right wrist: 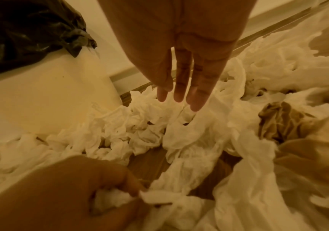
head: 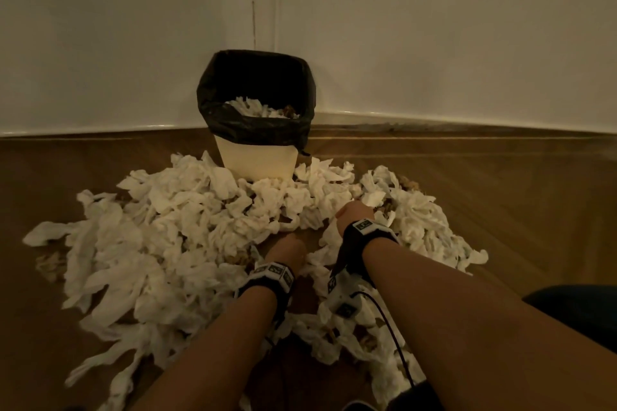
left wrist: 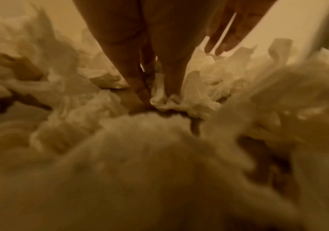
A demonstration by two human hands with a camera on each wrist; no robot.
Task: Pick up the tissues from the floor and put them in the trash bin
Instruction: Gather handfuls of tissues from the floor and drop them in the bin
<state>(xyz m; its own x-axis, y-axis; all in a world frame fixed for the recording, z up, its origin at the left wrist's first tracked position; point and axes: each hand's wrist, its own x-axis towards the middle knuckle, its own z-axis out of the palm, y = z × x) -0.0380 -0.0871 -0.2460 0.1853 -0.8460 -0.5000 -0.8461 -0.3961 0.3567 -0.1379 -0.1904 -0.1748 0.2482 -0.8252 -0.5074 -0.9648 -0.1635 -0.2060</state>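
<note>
1. Crumpled tissues [head: 187, 227] are spread over the floor [head: 500, 197] across mid-frame, up to the base of the trash bin [head: 258, 160] (black liner [head: 257, 130], some tissues already inside) at upper centre.
2. A tissue wad [right wrist: 110, 201] is pinched by the left hand [right wrist: 60, 195], lower left of the right-wrist view.
3. The right hand [right wrist: 181, 51] is held flat, fingers straight, over the pile; nothing gripped.

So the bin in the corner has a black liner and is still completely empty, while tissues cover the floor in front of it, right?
Not quite. The bin does stand in the corner with a black liner, and tissues do cover the floor in front of it, but it is not empty: the head view shows white tissues already lying inside it.
</note>
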